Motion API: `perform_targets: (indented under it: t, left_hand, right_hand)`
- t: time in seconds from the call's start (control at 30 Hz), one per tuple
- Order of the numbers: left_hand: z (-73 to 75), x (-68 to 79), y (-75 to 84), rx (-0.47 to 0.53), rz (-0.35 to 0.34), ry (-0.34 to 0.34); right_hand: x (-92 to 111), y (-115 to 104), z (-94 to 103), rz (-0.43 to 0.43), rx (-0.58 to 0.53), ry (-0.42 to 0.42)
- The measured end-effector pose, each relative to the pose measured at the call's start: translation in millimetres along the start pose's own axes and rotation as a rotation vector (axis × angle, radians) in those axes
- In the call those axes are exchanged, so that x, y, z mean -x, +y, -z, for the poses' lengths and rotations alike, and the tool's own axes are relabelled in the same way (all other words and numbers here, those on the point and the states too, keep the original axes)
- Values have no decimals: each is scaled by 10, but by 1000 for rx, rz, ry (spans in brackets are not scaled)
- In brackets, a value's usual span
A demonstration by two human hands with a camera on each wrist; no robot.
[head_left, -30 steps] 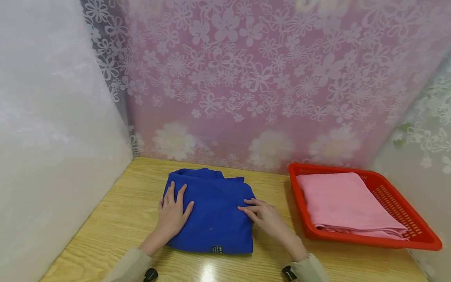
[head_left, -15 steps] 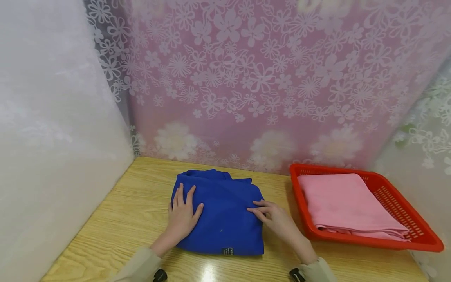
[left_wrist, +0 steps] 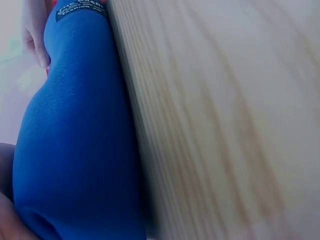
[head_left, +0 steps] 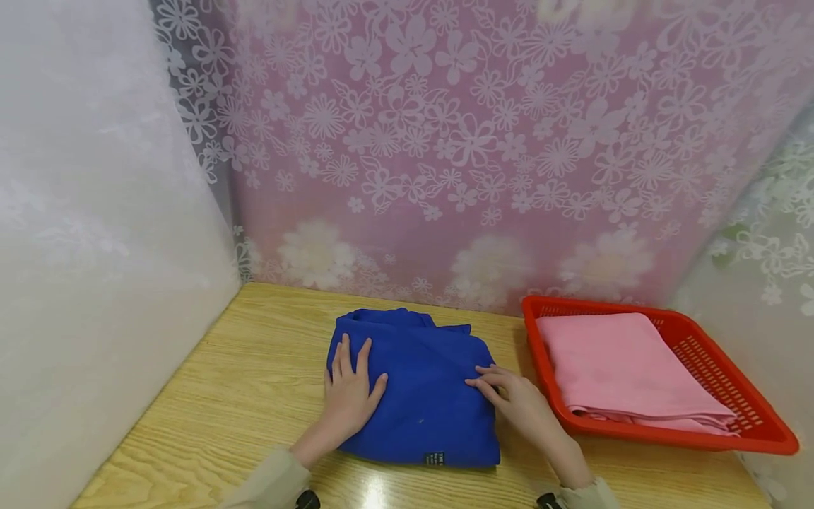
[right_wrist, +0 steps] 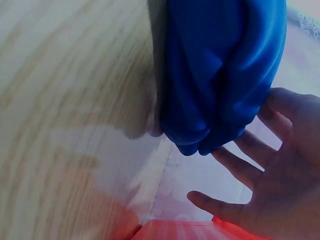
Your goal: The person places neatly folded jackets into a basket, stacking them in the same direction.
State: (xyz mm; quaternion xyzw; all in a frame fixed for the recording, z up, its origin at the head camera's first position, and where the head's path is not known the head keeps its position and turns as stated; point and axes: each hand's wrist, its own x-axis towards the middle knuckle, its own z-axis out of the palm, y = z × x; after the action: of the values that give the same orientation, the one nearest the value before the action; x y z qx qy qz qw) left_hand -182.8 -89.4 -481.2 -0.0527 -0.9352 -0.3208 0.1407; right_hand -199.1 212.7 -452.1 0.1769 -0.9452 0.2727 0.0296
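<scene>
A folded blue garment point(head_left: 426, 403) with a small dark printed label point(head_left: 435, 459) at its front edge lies on the wooden table. My left hand point(head_left: 348, 399) rests on its left side, fingers spread and mostly straight. At the right edge, my right hand point(head_left: 518, 403) touches the cloth with its fingertips. The right wrist view shows rounded layers of the blue garment point(right_wrist: 215, 75) there, and the fingers of the right hand point(right_wrist: 280, 170) spread out beside them. In the left wrist view the front fold of the garment point(left_wrist: 80, 125) bulges above the table.
A red plastic basket point(head_left: 699, 440) stands on the right, close to my right hand. Inside it lies a folded pink cloth point(head_left: 623, 367). A floral curtain point(head_left: 407, 177) hangs behind the wooden table point(head_left: 210, 410), with white sheeting point(head_left: 114, 247) on the left.
The blue garment has slid to the right across the table, towards the red basket, with both hands moving along on it. The basket and pink cloth have stayed in place.
</scene>
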Motion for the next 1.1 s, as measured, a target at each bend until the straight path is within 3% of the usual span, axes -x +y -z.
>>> perform_targets:
  t: [0.27, 0.4, 0.5, 0.63, 0.8, 0.97, 1.1]
  left_hand:
    - [-18, 38, 56, 109, -38, -61]
    - [37, 32, -25, 149, -43, -105]
    - [78, 22, -106, 176, -20, -132]
    - [126, 8, -189, 309, 72, -185]
    - [165, -18, -209, 507, 211, -240]
    - [168, -56, -152, 680, 338, -308]
    - [169, -70, -112, 692, 378, -334]
  right_hand:
    - [97, 0, 24, -59, 10, 43]
    - [116, -7, -62, -77, 32, 88]
    - [147, 6, -96, -152, 10, 71]
    - [181, 30, -84, -255, -133, -16]
    - [194, 17, -77, -310, -376, -118]
    - [192, -57, -134, -341, -600, -98]
    - [204, -130, -143, -402, -737, -65]
